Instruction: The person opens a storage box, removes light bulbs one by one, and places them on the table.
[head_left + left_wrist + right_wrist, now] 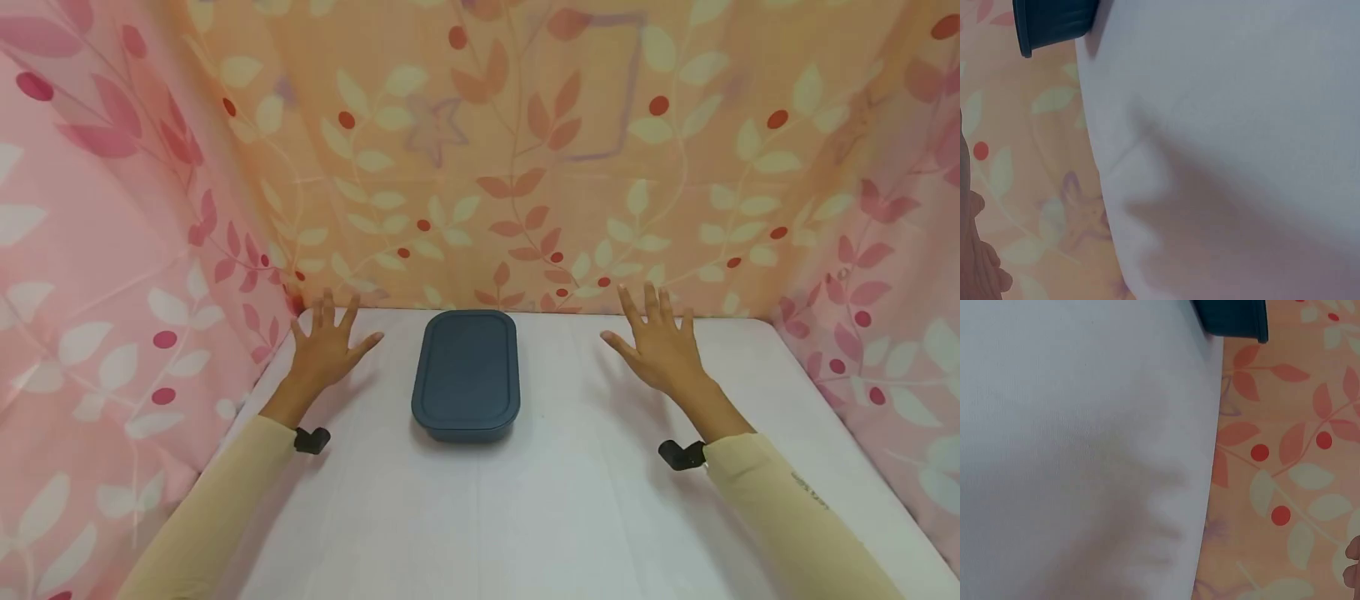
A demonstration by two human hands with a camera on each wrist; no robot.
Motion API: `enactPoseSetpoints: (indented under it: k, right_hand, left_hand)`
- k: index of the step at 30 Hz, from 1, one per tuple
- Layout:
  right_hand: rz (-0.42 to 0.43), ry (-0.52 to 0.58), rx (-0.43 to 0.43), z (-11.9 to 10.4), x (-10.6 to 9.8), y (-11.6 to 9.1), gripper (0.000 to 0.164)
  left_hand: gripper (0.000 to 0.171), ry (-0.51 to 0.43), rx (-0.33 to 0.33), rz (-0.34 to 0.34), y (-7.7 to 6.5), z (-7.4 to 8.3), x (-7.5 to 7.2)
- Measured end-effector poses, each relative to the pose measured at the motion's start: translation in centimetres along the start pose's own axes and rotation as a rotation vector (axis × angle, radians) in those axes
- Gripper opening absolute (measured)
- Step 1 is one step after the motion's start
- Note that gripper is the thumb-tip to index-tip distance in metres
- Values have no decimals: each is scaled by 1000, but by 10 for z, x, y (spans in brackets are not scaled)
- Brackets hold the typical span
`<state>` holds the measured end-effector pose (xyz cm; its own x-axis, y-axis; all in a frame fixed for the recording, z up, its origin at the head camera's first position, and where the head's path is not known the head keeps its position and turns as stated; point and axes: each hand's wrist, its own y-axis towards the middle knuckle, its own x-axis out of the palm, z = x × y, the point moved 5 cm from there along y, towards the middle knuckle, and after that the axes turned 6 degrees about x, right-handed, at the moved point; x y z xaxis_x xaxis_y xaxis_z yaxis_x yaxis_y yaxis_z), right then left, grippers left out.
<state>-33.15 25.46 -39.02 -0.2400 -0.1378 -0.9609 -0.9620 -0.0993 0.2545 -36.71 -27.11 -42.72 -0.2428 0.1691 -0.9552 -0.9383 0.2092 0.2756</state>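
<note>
A dark blue rectangular food container point(468, 371) with a rounded lid stands on the white table, slightly left of the middle. To its left, my left hand point(324, 348) is spread palm down above the table, fingers straight and apart from the container. On the other side, my right hand point(662, 348) is spread the same way, farther from the container. Both hands hold nothing, and their shadows fall on the cloth. The left wrist view catches part of the container point(1054, 25) at its top edge; the right wrist view shows another corner of the container point(1232, 317).
A white cloth covers the table point(555, 517). An orange leaf-patterned curtain point(517, 167) hangs along its far edge, with pink curtains at the left point(97, 275) and right point(885, 275). A small black camera point(311, 440) sits at the left wrist, another black camera point(681, 455) at the right.
</note>
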Motion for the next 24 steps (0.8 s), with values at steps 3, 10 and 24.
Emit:
enactPoseSetpoints:
  k: [3,10,24]
  right_hand:
    - [-4,18,-16,-10,0,-3,82]
    - [20,76,-40,-35,3,-8,85]
    - [68,298,-32,-86,12,-25,71]
  left_hand:
    - [90,-34,-4,-23,-3,2,1]
    - [87,-70,19,-24,-12,16,-3]
    - [76,-151,-3,7,-29,43,-4]
